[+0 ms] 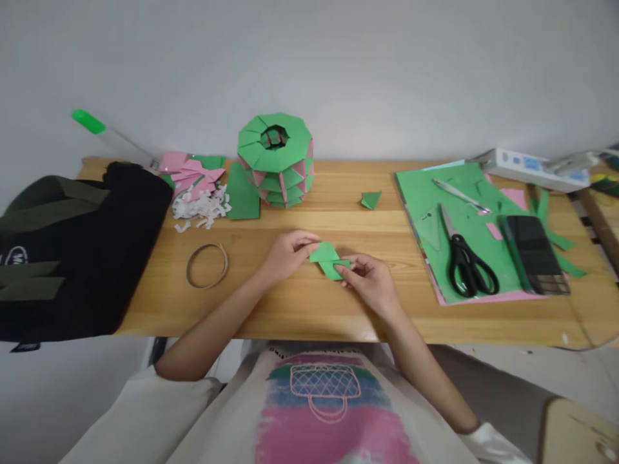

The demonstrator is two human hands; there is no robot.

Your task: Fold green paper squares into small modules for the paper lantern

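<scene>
Between my two hands is a small folded piece of green paper [327, 256], held just above the wooden table near its front middle. My left hand [293, 254] pinches its left corner between thumb and fingers. On the other side, my right hand [370, 278] grips the right end, thumb on top. Beyond them stands a round paper model [275, 158] of interlocked green and pink pieces, with a hole in its top. Another small folded green piece [371, 200] lies apart, behind my right hand.
Left are a black bag [72, 251], a tape ring [207, 265], white paper scraps [200, 207] and pink pieces [193, 174]. Right, green sheets [425, 193] carry scissors [467, 264], a pen [459, 195] and a phone [532, 248]. A power strip [525, 167] sits behind.
</scene>
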